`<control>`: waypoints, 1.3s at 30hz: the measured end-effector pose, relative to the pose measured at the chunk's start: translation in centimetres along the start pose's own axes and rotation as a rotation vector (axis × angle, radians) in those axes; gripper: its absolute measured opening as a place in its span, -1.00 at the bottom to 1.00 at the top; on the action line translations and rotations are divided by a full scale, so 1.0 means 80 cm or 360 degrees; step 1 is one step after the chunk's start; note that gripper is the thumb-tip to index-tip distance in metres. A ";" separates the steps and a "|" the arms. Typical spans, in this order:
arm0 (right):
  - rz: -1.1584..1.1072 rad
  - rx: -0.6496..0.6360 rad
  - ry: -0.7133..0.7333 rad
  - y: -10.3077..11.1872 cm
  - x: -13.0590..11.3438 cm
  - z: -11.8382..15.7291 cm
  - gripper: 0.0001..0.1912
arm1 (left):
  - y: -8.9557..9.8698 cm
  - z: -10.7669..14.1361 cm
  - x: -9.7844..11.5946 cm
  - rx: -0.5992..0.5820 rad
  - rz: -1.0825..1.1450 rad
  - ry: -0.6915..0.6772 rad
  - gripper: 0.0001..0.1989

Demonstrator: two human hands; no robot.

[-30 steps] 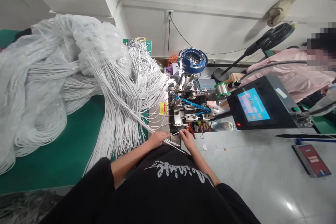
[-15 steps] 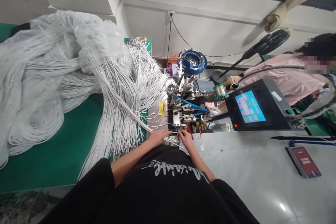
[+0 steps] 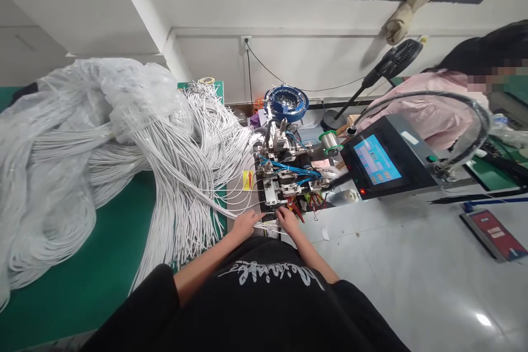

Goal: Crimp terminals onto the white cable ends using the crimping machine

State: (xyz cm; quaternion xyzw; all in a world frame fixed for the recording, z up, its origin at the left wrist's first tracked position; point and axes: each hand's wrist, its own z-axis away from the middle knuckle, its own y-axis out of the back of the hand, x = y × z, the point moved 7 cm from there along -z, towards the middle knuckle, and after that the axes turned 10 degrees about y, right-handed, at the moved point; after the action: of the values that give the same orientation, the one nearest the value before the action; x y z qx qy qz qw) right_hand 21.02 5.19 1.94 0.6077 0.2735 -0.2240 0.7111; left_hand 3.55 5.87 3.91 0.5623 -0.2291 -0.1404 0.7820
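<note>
cables [image 3: 177,170] left of machine [image 3: 284,176] | screen [image 3: 377,158] right

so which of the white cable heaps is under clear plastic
The big heap at far left, with a plastic sheet draped over it; the cables fanned out beside the machine lie bare.

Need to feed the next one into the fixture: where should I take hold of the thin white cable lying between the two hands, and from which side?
Grip the thin white cable close behind its free end, beside the metal fixture, coming from the right as the right hand does. The left hand steadies its length, which trails left into the white cable pile, so only the short end is free.
</note>
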 end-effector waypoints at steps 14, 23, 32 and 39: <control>-0.0205 0.0021 -0.0064 -0.013 0.022 -0.009 -0.75 | -0.014 -0.008 -0.002 -0.0086 0.0001 0.0091 -0.33; -0.0362 -0.0046 -0.0086 -0.021 0.035 -0.023 -0.78 | -0.015 -0.011 -0.008 0.0076 0.0065 0.0061 -0.34; -0.0462 0.0057 -0.0227 -0.029 0.042 -0.017 -0.77 | -0.005 0.001 -0.009 0.0179 0.0212 0.0045 -0.35; -0.0390 0.0299 -0.0279 -0.003 0.026 0.015 -0.60 | 0.006 0.016 -0.007 0.0340 0.0328 0.0010 -0.45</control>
State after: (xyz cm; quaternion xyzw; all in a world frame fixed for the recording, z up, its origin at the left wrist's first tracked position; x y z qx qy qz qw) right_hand 22.55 3.98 0.50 0.6117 0.2604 -0.3856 0.6398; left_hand 2.36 5.26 4.55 0.6163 -0.2970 -0.0324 0.7286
